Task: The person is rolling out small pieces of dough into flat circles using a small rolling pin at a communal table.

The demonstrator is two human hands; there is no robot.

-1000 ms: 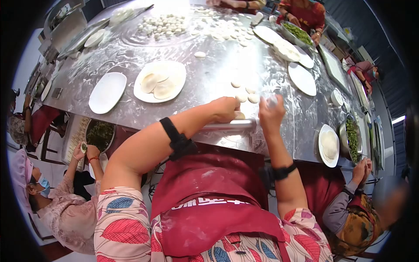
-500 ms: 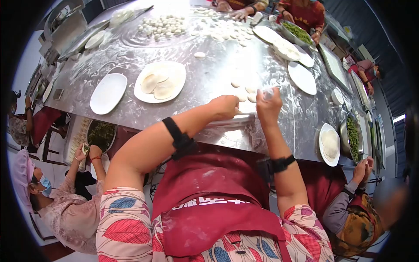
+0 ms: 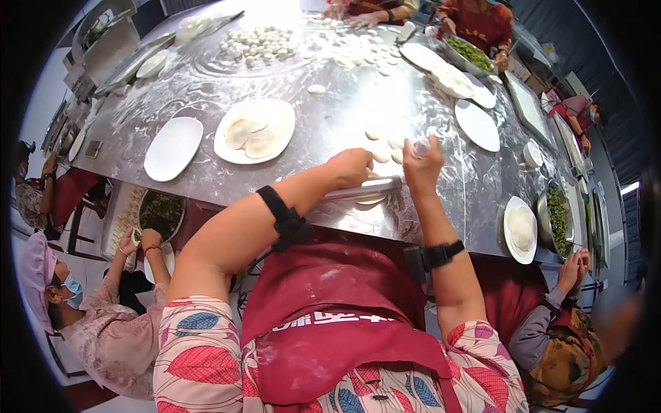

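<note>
My right hand is closed in a fist at the right end of a metal rolling pin, with a whitish, translucent piece showing at the top of the fist. The pin lies across a thin round dough wrapper near the table's front edge. My left hand is curled over the left side of the pin, its fingertips pinched at the wrapper's far edge; the exact contact is partly hidden. Just beyond my hands lie several small flattened dough rounds.
A plate with rolled wrappers and a white plate are at left. Another white plate is at right, with a wrapper plate nearer. Dough pieces cover the far table. Co-workers sit on both sides and opposite.
The rolling pin has shifted slightly, and more of the dough wrapper shows in front of it. My left hand has moved slightly up and left; my right hand stays about where it was.
</note>
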